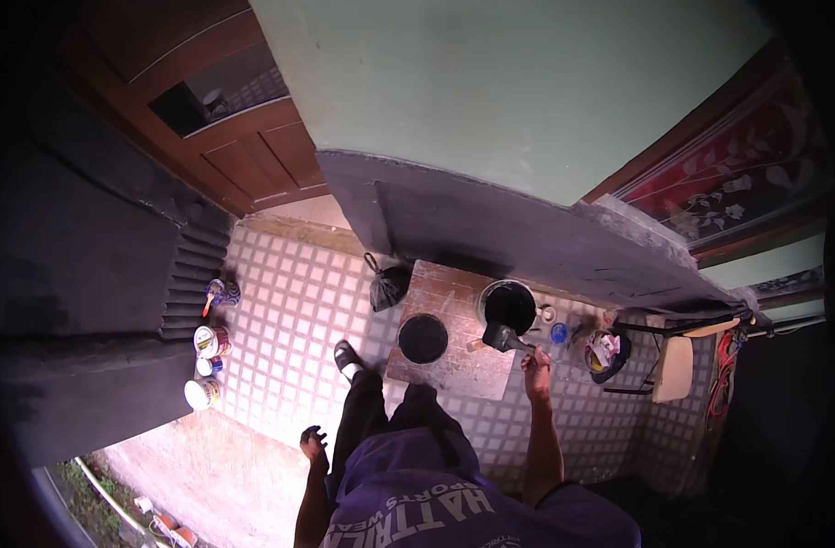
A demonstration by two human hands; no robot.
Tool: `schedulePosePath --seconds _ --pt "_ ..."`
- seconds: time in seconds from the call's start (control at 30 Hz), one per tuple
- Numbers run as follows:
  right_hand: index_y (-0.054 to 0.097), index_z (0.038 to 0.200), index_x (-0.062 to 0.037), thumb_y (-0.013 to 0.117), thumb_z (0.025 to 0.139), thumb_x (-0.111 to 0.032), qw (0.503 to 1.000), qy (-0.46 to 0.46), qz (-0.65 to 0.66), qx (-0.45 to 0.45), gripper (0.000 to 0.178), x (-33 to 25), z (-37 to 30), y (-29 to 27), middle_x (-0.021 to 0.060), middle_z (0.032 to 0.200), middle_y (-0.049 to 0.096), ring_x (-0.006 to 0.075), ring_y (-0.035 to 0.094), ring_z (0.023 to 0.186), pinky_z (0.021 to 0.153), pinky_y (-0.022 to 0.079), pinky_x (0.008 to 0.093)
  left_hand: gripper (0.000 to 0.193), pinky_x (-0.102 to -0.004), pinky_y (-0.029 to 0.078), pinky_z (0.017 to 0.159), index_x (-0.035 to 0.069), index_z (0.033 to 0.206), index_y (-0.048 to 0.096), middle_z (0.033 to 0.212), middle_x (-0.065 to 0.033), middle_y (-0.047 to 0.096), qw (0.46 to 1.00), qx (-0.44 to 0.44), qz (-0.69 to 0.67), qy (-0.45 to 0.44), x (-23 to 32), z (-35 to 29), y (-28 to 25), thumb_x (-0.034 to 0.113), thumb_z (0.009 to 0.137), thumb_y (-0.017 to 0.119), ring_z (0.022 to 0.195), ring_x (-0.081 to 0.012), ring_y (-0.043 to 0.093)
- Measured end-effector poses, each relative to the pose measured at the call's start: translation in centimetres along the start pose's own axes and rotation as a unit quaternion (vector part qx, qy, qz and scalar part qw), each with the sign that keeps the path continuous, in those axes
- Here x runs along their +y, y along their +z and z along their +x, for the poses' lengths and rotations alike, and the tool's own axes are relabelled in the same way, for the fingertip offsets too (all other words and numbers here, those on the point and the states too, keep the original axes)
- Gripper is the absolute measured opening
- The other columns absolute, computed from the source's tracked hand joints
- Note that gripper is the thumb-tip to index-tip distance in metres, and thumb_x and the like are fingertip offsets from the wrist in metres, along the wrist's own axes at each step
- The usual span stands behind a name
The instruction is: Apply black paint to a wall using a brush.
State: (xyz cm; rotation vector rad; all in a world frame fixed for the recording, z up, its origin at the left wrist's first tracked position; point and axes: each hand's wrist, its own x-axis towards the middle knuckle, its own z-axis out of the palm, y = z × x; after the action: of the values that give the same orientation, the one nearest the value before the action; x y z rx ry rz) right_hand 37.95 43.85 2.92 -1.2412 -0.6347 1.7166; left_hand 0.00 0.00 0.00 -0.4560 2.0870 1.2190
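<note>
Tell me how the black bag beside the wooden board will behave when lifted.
The black bag will probably be floppy and slump, since its sides look creased and soft. The loop at its top likely offers an easy grip. It seems less apt to roll than sag; its contents are hidden, so weight is uncertain.
</note>
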Motion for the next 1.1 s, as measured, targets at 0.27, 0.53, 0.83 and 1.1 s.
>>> schedulePosePath --seconds 0.27,0.53,0.83,1.1 --pt "0.060 0.075 -0.0002 0.054 0.090 -0.029 0.820 -0.087 -0.543 -0.157 0.033 12.8 0.9 8.6 0.0129 0.065 0.062 0.0268 0.061 0.053 0.049 0.048 0.0345 0.028 -0.0346 0.050 0.067 0.006 0.112 0.055 0.106 -0.0069 0.062 0.985 -0.145 0.090 0.034 0.9 -1.3 -1.1 0.009 0.085 0.046 0.085 -0.0201 0.063" --pt "0.058 0.084 -0.0009 0.049 0.091 -0.023 0.656 -0.221 -0.698 -0.183 0.025 25.5 4.7 14.5 0.0206 0.073 0.060 0.0377 0.060 0.064 0.060 0.053 0.0427 0.034 -0.0314 0.051 0.068 0.007 0.119 0.050 0.110 -0.0066 0.061 0.967 -0.159 0.199 0.023 -2.5 -4.0 -5.5 0.006 0.085 0.049 0.089 -0.0165 0.063" --pt "0.057 0.082 0.0015 0.053 0.089 -0.020 0.785 -0.205 -0.542 -0.221 0.023 27.2 4.4 14.7 0.0218 0.075 0.060 0.0388 0.061 0.070 0.058 0.048 0.0448 0.040 -0.0317 0.051 0.064 0.008 0.123 0.044 0.108 -0.0111 0.061 0.969 -0.136 0.192 -0.078 -8.1 -6.5 -9.1 0.006 0.084 0.052 0.085 -0.0187 0.062" --pt "0.054 0.093 -0.0020 0.050 0.091 -0.022 0.735 -0.199 -0.640 -0.107 0.021 22.3 6.1 12.7 0.0252 0.075 0.060 0.0442 0.059 0.070 0.058 0.048 0.0515 0.041 -0.0327 0.051 0.064 0.008 0.123 0.046 0.107 -0.0111 0.062 0.983 -0.129 0.108 -0.080 -8.5 -5.4 -7.8 0.007 0.082 0.053 0.085 -0.0204 0.063"
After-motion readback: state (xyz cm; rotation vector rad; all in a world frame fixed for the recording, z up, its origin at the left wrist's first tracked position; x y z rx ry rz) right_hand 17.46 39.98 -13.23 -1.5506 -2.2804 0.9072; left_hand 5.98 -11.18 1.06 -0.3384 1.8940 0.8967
